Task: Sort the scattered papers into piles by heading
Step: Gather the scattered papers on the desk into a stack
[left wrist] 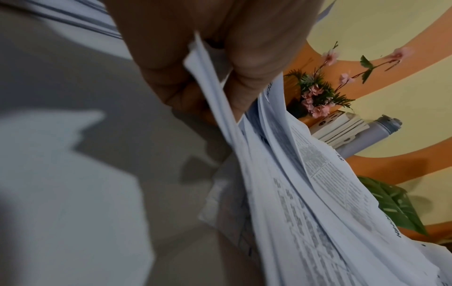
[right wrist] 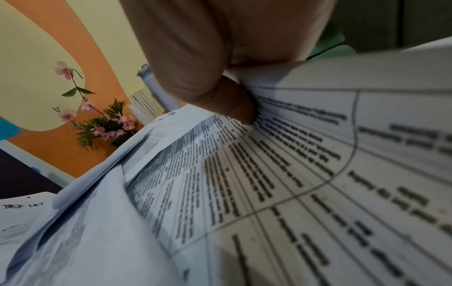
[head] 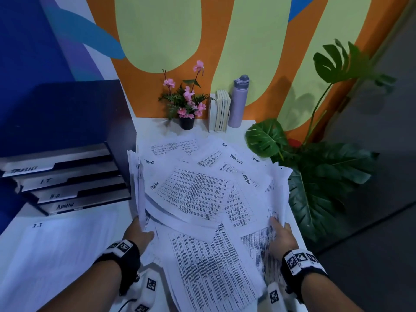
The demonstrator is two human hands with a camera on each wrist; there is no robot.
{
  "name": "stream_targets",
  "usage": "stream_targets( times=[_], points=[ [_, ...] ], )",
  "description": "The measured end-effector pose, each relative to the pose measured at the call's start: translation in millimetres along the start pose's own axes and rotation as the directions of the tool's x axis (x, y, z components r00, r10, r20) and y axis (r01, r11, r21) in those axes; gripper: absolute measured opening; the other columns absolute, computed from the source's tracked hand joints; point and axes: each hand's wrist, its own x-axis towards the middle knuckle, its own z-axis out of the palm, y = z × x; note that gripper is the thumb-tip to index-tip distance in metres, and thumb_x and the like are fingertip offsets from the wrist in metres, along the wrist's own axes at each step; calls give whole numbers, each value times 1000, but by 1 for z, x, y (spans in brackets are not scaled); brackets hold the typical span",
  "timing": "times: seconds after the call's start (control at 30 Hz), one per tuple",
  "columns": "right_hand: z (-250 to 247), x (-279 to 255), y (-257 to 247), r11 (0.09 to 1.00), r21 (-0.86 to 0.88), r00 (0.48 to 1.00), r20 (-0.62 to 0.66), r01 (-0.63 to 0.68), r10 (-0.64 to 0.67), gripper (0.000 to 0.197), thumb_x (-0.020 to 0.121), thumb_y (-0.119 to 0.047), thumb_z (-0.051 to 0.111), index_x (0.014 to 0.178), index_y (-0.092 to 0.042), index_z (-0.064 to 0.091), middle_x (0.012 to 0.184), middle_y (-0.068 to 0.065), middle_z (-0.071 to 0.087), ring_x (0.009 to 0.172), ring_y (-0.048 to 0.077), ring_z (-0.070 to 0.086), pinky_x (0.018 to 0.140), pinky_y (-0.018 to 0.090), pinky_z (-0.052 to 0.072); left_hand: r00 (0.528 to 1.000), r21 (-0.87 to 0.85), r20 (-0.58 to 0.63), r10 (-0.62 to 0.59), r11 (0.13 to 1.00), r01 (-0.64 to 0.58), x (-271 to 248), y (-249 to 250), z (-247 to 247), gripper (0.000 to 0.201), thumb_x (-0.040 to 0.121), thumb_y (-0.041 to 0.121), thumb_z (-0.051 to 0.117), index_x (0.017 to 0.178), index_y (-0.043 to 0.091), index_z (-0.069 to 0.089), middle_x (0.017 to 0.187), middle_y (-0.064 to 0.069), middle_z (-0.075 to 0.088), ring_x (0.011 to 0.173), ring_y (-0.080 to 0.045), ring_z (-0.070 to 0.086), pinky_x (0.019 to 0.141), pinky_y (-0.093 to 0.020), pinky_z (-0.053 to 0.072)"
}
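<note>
Papers (head: 202, 199) headed TASK LIST, ADMIN, HR; tray (head: 67, 176) tabs match.

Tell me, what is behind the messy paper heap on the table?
Behind the paper heap, against the wall, stand a flower pot, a row of books and a purple bottle. The table beneath the sheets is covered.

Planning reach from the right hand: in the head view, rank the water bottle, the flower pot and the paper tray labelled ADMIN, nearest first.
1. Water bottle, ahead at the wall.
2. Flower pot, ahead and left.
3. ADMIN tray, far left.

Bottle and pot are nearly tied from the right hand.
</note>
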Motion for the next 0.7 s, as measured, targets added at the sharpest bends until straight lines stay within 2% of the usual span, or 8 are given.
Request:
stream_targets(
  times=[0.1, 0.23, 0.37, 0.43, 0.53, 0.6, 0.63, 0.7],
  points=[
    [1, -22, 8, 1000, -12, 1000, 13, -16, 16, 70, 86, 10, 33, 147, -23, 35, 150, 16, 21, 130, 32, 43, 98, 27, 39, 1000, 1, 16, -17, 1000, 17, -25, -10, -3, 63, 86, 8, 64, 142, 6, 36, 139, -15, 49, 124, -31, 49, 97, -30, 37],
    [7, -47, 21, 998, -60, 999, 20, -31, 32, 72, 84, 11, 32, 147, -25, 35, 149, 14, 23, 125, 32, 47, 87, 23, 38, 999, 1, 37, -34, 999, 34, -51, -24, -7, 67, 86, 9, 65, 145, 8, 33, 143, -13, 45, 129, -29, 46, 103, -31, 35],
    [7, -67, 29, 987, -154, 998, 43, -36, 43, 68, 88, 3, 43, 149, -27, 33, 146, 19, 26, 126, 36, 42, 99, 33, 38, 992, -4, 56, -113, 994, 113, -68, -40, -11, 74, 85, 11, 68, 147, 9, 29, 145, -13, 44, 130, -30, 45, 106, -34, 37],
    [6, -73, 29, 975, -196, 994, -6, -104, 105, 72, 85, -1, 46, 146, -37, 35, 153, 12, 15, 130, 35, 35, 107, 41, 34, 988, -48, -10, -157, 987, 156, -75, -40, -15, 77, 80, 7, 70, 145, 9, 30, 137, -11, 50, 123, -33, 51, 104, -37, 41],
    [2, -78, 16, 953, -273, 977, -196, -134, 81, 80, 79, -5, 55, 143, -47, 33, 160, 1, -13, 145, 31, 7, 117, 50, 15, 943, -26, -269, -194, 981, 194, -77, -32, -24, 87, 68, 9, 76, 142, 15, 31, 129, -18, 48, 112, -41, 53, 97, -49, 47],
    [-3, -75, 2, 946, -318, 954, -297, -70, -30, 79, 78, -6, 57, 144, -44, 34, 161, 3, -12, 147, 29, -1, 116, 51, 11, 914, 2, -368, -170, 983, 184, -73, -23, -26, 76, 71, 13, 76, 136, 17, 37, 131, -19, 42, 114, -42, 50, 96, -51, 45],
    [-6, -71, -5, 945, -326, 949, -303, -24, -80, 76, 80, -7, 57, 144, -41, 35, 161, 4, -7, 147, 29, 0, 116, 51, 11, 916, -19, -369, -157, 987, 162, -71, -18, -25, 63, 74, 14, 74, 129, 15, 42, 128, -17, 47, 112, -40, 53, 95, -48, 46],
    [-8, -62, -18, 952, -298, 960, -241, 67, -143, 67, 85, -11, 54, 146, -33, 35, 160, 4, 11, 144, 29, 12, 114, 48, 19, 937, -101, -284, -203, 978, 181, -67, -7, -20, 37, 79, 15, 69, 112, 9, 55, 113, -15, 62, 99, -33, 60, 91, -39, 49]
  ],
)
